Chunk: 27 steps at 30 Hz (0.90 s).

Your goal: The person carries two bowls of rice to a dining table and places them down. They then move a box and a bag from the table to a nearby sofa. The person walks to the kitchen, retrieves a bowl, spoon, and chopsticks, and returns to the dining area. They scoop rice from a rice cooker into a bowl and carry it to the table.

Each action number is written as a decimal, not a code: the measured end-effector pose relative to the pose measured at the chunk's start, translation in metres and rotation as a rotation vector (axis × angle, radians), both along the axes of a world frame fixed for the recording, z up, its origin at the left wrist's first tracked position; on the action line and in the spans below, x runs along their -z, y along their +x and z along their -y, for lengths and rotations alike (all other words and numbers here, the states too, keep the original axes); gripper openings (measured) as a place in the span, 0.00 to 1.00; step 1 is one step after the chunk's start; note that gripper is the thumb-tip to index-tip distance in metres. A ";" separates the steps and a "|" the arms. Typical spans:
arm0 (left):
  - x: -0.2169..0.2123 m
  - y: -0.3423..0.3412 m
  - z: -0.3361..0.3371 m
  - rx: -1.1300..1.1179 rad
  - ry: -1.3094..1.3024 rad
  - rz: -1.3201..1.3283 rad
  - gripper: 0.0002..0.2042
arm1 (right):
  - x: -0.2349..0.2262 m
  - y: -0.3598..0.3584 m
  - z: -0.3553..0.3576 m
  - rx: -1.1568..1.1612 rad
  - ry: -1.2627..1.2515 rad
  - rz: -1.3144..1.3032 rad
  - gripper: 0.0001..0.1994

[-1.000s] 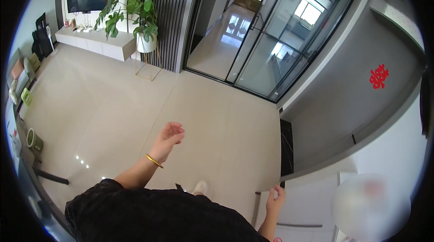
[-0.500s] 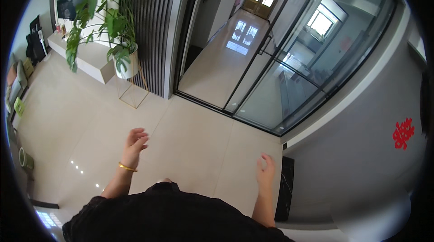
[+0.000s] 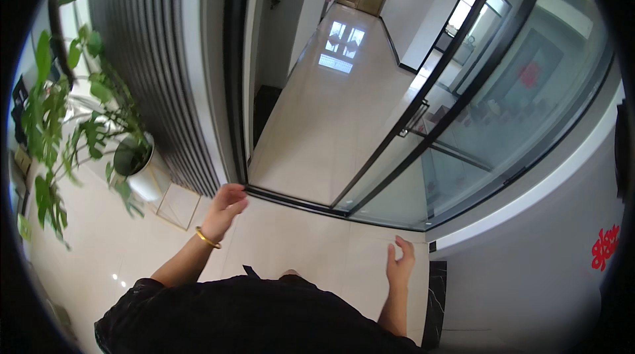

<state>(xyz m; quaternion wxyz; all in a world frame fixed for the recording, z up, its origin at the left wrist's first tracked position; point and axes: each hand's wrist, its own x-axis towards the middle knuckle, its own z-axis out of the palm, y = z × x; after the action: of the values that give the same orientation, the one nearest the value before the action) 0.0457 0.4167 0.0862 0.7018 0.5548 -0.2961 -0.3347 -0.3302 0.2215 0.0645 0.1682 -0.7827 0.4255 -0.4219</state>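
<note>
Floor tiles (image 3: 317,122) are showing glossy, mirroring window light. Sliding door (image 3: 476,116) is looking like clear glass in a dark metal frame. Bracelet (image 3: 207,239) is gleaming like gold metal. Plant pot (image 3: 135,169) is appearing smooth, white. Wall slats (image 3: 149,69) are staying matt grey.

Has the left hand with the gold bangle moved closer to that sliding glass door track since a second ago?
Yes. The left hand now hangs right beside the dark floor track of the glass door; earlier it was well short of it, over open tile.
</note>
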 end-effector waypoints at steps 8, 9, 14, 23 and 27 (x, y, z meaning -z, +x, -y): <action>-0.038 0.129 0.284 0.280 -0.145 0.051 0.14 | 0.029 0.109 0.164 0.280 0.233 0.072 0.09; -0.042 0.147 0.317 0.295 -0.143 0.068 0.14 | 0.027 0.137 0.201 0.250 0.245 0.078 0.08; -0.049 0.248 0.448 0.203 -0.033 0.198 0.16 | -0.021 0.358 0.342 -0.170 0.033 0.011 0.10; -0.047 0.425 0.716 0.029 0.025 0.423 0.18 | -0.040 0.552 0.565 -0.347 -0.086 -0.106 0.14; -0.042 0.476 0.857 0.166 0.076 0.364 0.16 | 0.003 0.503 0.679 0.090 0.139 -0.085 0.11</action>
<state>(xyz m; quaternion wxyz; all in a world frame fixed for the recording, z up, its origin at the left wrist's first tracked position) 0.5218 -0.4402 0.1278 0.5854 0.6059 -0.4500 -0.2962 0.1725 -0.4579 0.0615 0.1849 -0.7663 0.4954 -0.3649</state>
